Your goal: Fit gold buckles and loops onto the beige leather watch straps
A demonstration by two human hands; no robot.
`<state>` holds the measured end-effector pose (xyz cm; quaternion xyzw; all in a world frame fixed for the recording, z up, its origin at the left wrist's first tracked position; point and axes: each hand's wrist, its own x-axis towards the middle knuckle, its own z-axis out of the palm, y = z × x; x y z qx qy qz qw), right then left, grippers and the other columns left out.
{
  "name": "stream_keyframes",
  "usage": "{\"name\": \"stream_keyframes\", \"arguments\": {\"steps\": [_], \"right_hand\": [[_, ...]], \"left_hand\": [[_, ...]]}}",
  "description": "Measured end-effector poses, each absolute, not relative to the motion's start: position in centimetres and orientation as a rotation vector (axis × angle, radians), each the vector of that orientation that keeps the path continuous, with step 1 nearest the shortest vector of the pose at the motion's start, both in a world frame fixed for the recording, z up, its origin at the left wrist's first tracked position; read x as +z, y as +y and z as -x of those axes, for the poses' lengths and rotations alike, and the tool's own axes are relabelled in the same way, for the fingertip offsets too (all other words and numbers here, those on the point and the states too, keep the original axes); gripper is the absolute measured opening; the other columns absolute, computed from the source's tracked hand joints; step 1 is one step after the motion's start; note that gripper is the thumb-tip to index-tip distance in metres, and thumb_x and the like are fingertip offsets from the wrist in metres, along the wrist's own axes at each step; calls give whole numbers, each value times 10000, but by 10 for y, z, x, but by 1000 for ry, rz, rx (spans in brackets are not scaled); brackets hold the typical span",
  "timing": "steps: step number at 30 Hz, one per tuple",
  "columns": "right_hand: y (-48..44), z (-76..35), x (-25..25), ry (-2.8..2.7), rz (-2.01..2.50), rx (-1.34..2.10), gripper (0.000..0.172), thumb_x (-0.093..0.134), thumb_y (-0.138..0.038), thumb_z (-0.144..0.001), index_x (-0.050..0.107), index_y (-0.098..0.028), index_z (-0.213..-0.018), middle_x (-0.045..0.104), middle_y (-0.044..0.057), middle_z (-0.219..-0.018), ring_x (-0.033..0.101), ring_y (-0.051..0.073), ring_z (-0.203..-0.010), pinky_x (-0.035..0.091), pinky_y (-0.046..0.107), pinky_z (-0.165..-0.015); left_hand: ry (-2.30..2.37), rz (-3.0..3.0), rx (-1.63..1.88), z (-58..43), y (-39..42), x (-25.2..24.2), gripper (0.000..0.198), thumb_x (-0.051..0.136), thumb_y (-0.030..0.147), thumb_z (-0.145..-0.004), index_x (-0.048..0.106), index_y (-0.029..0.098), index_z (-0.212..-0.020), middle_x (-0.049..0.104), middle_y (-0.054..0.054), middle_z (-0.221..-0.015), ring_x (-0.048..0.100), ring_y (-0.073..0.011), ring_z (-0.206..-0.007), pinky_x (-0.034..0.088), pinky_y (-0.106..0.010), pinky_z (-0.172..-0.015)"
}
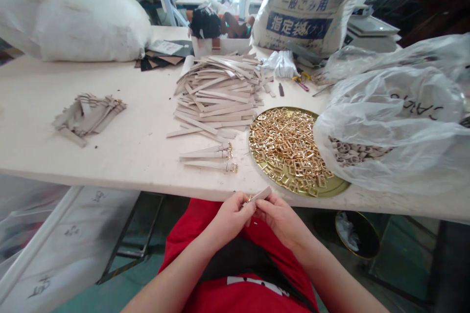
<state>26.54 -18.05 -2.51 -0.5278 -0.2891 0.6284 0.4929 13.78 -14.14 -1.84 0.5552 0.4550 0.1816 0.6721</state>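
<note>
My left hand (232,215) and my right hand (279,216) meet in front of my red shirt, just below the table edge. Both are closed around one beige strap (261,194) that sticks up between the fingers; a small gold buckle glints at its lower end by my left thumb. On the table right above lie two finished straps with gold buckles (210,158). A round gold tray (332,187) heaped with gold buckles (290,146) stands just right of them. A big pile of loose beige straps (218,95) lies behind.
A smaller heap of beige pieces (88,115) lies at the left. Clear plastic bags (394,122) with more parts crowd the right side. Large white sacks (69,10) and a printed bag (308,7) stand at the back, beside a white box (220,44). A bin (358,234) sits under the table.
</note>
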Motion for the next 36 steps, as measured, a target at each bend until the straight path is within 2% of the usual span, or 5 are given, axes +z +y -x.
{"name": "stream_keyframes", "arguments": {"steps": [5, 17, 22, 29, 36], "right_hand": [[-184, -268, -25, -1184, 1628, 853, 46, 561, -223, -749, 579, -198, -715, 577, 25, -736, 526, 179, -724, 407, 315, -713], [-183, -273, -13, -1272, 1576, 883, 71, 487, -187, -797, 554, -178, -773, 584, 16, -730, 549, 150, -703, 428, 273, -667], [-190, -318, 13, -1649, 1522, 905, 116, 503, -195, -804, 599, -197, -870, 618, 16, -803, 566, 146, -734, 433, 244, -663], [-151, -467, 18, -1597, 2523, -160, 192, 428, -256, -860, 603, -188, -901, 630, 77, -939, 580, 187, -824, 405, 272, -712], [-127, -490, -10, -1626, 2646, -206, 103, 521, -183, -785, 618, -153, -771, 639, 128, -819, 593, 234, -770, 393, 303, -656]], "left_hand": [[1100, -1377, 437, -138, -143, -24, 211, 445, 370, -799, 447, 177, -715, 461, 60, -518, 398, -82, -454, 306, -197, -457], [1007, -1296, 392, -142, -127, -32, 351, 535, 501, -718, 387, 189, -653, 532, 41, -503, 420, -82, -388, 311, -197, -420], [924, -1357, 451, -148, -127, -24, 345, 515, 448, -760, 451, 181, -969, 524, 52, -579, 466, -100, -465, 357, -205, -471], [964, -1468, 367, -154, -130, -20, 323, 386, 474, -831, 508, 175, -824, 456, 52, -523, 363, -75, -419, 271, -189, -417], [964, -1469, 326, -156, -134, -19, 299, 393, 458, -823, 489, 178, -777, 441, 61, -498, 354, -77, -410, 278, -189, -420]]}}
